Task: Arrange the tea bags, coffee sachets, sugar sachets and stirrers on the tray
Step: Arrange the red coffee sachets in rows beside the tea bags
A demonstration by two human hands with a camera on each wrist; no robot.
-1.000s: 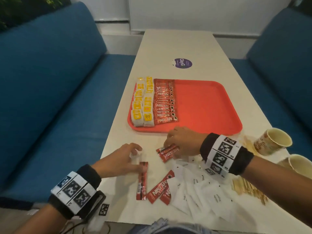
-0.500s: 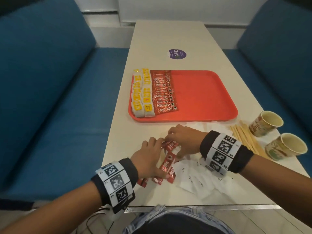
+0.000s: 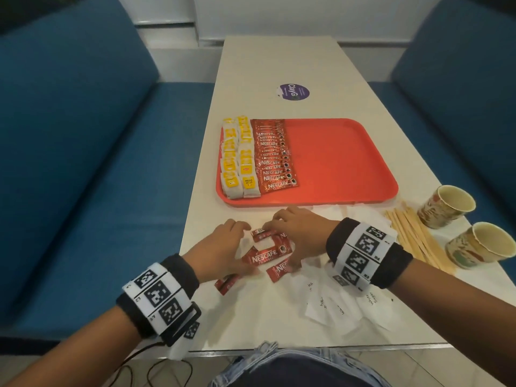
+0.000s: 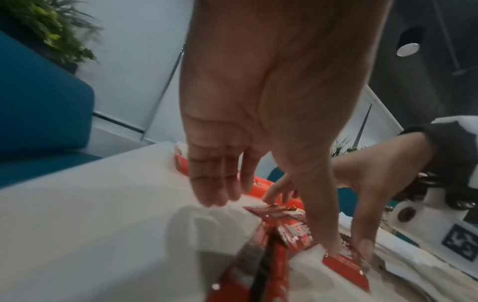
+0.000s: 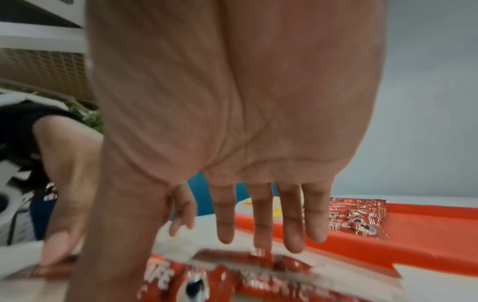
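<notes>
Both hands, left hand [image 3: 223,248] and right hand [image 3: 297,233], have a wide, flat grip corralling loose coffee sachets [image 3: 268,255] on the tabletop [image 3: 279,65] below the tray [image 3: 349,163]. Slick foil could squirt out sideways.

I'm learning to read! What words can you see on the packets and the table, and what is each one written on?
"NESCAFE CLASSIC": red coffee sachets on the tray and loose ones between the hands.
"ClayG": purple round sticker on the table; its smaller line is too small to read.
"RELAX": yellow tea bag tag; other tags are too small.
"WHITE Sugar": white sugar sachet; the others are partly hidden.
Paper cups: pattern only, no words legible.
</notes>
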